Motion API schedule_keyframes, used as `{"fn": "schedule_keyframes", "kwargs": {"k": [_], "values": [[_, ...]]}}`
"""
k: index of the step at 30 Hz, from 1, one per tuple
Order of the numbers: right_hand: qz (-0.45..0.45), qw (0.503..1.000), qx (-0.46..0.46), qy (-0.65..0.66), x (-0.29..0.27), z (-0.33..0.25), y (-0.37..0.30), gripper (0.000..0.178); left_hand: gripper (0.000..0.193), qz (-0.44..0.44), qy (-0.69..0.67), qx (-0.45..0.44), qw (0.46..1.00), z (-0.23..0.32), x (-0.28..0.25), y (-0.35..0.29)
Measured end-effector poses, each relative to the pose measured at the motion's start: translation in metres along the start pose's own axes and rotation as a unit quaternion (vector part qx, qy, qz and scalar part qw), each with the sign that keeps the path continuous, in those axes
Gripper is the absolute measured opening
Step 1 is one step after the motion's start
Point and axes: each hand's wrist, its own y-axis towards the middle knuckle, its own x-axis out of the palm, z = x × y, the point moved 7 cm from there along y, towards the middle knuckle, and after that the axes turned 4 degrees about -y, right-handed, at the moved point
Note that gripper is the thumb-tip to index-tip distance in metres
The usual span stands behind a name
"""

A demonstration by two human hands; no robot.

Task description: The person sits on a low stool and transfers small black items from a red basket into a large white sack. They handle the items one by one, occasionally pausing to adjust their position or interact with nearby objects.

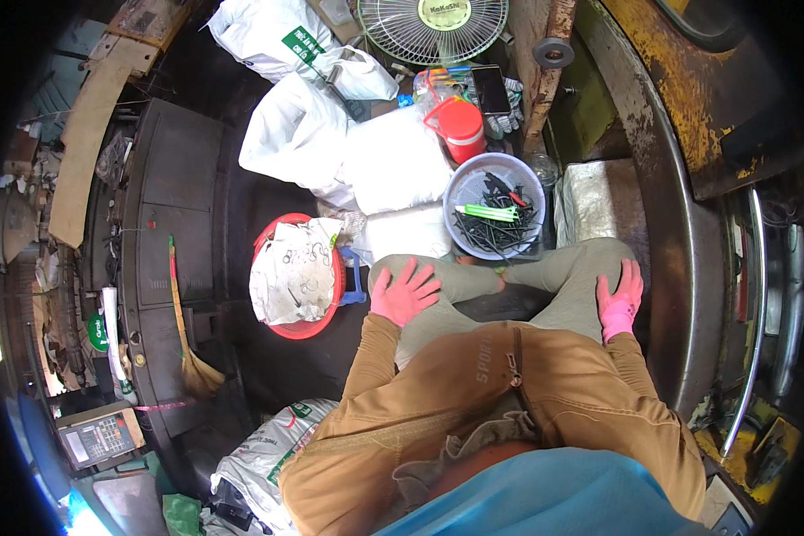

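Sitting cross-legged, pink-gloved left hand [404,292] flat on the left knee [438,281], pink-gloved right hand [619,299] flat on the right knee [590,268]. Fingers spread open on both, gripping nothing. Right ahead, just past the knees: round grey plastic basin [464,192] full of black wire bits.

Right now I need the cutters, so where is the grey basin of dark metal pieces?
In the head view the grey basin sits on the floor just ahead of the person's knees, right of centre, below the red jug.
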Motion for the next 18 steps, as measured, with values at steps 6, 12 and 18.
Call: {"fn": "schedule_keyframes", "kwargs": {"k": [6, 12, 18], "values": [[0.013, 1.000, -0.009, -0.003, 0.0005, 0.0002, -0.0007, 0.071, 0.071, -0.010, -0.009, -0.007, 1.000, 0.0008, -0.0013, 0.0006], [0.008, 1.000, -0.002, -0.004, 0.0011, 0.0018, -0.0025, 0.071, 0.070, -0.015, -0.001, -0.011, 1.000, -0.0003, -0.0010, 0.0010], [0.013, 1.000, -0.008, 0.004, 0.0003, 0.0017, -0.0026, 0.072, 0.072, -0.021, 0.006, -0.013, 1.000, -0.0004, -0.0013, 0.0006]]}}
